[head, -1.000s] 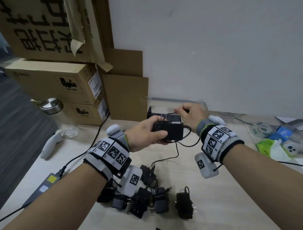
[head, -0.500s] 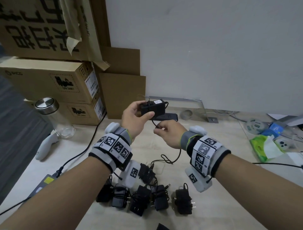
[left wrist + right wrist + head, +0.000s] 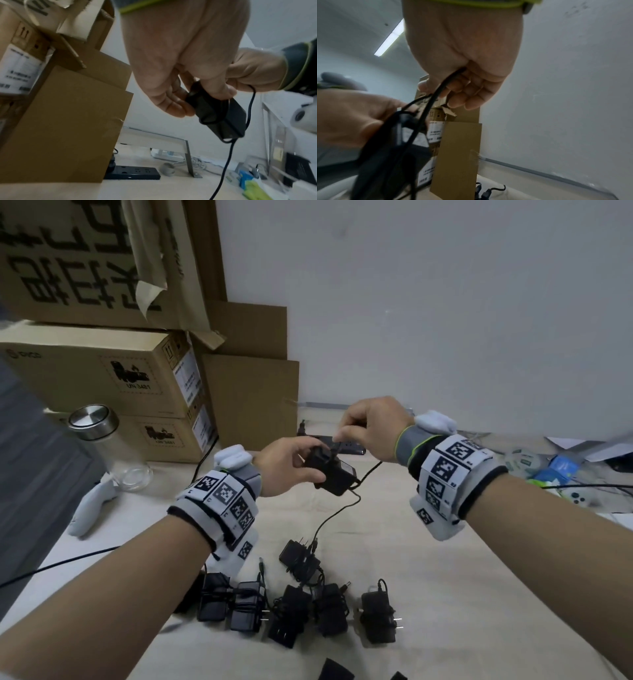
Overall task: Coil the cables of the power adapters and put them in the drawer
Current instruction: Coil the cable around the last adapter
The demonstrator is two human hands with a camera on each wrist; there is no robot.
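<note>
- A pale wooden table (image 3: 445, 594) fills the lower half of the head view, with a white wall behind it.
- Stacked cardboard boxes (image 3: 102, 364) take up the upper left of the frame; a glass jar (image 3: 109, 453) with a metal lid stands just below them.
- Six black coiled adapters (image 3: 298, 607) lie in a loose row at the bottom centre.
- The left hand (image 3: 284, 467), centre frame, grips a black power adapter (image 3: 330, 474) above the table, thumb on top and fingers curled beneath.
- The right hand (image 3: 373, 426), just right of it and higher, pinches the cable (image 3: 337, 511) in closed fingers; some cable wraps the adapter, the rest trails down towards the row.
- A black power strip (image 3: 133, 173) lies by the boxes.
</note>
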